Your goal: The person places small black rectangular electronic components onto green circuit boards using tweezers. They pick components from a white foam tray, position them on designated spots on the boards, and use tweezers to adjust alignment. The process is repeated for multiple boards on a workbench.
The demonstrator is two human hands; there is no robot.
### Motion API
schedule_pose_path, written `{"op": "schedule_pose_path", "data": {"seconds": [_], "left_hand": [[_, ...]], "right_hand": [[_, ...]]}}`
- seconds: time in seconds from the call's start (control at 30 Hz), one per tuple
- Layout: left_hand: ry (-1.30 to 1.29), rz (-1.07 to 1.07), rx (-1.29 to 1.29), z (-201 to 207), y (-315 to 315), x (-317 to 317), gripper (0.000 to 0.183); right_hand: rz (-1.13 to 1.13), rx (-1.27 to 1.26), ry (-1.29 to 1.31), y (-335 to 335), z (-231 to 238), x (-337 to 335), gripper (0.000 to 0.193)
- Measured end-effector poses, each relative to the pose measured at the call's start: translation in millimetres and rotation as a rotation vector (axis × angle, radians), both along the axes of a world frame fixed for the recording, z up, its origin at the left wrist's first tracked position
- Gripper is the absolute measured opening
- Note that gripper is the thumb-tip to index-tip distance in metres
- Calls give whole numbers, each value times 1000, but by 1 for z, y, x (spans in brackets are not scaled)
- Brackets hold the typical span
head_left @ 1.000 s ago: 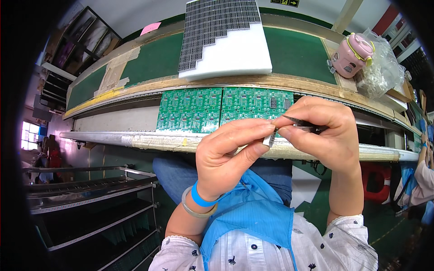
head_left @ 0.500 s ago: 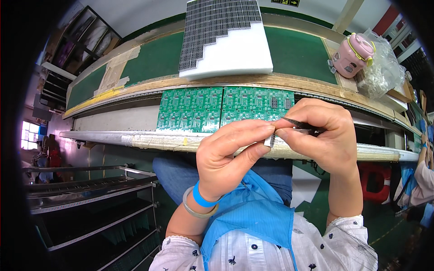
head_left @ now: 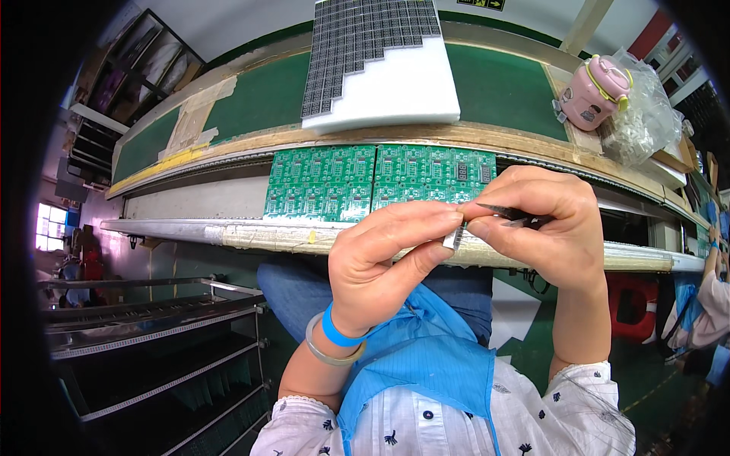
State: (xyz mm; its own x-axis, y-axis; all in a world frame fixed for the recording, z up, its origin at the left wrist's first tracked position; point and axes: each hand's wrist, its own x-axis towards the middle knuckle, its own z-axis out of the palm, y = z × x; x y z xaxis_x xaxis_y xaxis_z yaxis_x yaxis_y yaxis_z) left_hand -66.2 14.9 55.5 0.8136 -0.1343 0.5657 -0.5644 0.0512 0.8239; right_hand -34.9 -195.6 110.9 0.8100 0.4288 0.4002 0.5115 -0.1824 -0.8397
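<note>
My left hand [head_left: 376,262] pinches a small white-sided digit display [head_left: 455,237] between thumb and fingers, above the near rail. Against its upper end rest the thumb and fingertips of my right hand [head_left: 544,228]. Dark pointed tweezers [head_left: 498,209] lie in that right hand, tips toward the left and partly covered by its fingers. Just beyond both hands are two green circuit board panels, a left one [head_left: 319,182] and a right one [head_left: 411,176]. Black digit displays [head_left: 461,173] sit on the right panel's far right part; my right hand hides its near right corner.
A white foam block [head_left: 414,91] carrying rows of digit displays [head_left: 357,42] stands behind the panels. At the right are a pink lidded container [head_left: 593,95] and a clear plastic bag [head_left: 646,125]. A metal rack [head_left: 160,334] stands at left; another person's arm [head_left: 711,262] shows far right.
Both hands stay nearly in place. The tweezers have turned slightly in my right hand, and the small display has tilted a little.
</note>
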Motion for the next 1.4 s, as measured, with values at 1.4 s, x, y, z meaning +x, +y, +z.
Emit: {"op": "schedule_pose_path", "data": {"seconds": [1.4], "left_hand": [[-84,101,84,0,-6,1,37]], "right_hand": [[-43,-42,-215,-1,-8,-1,25]]}}
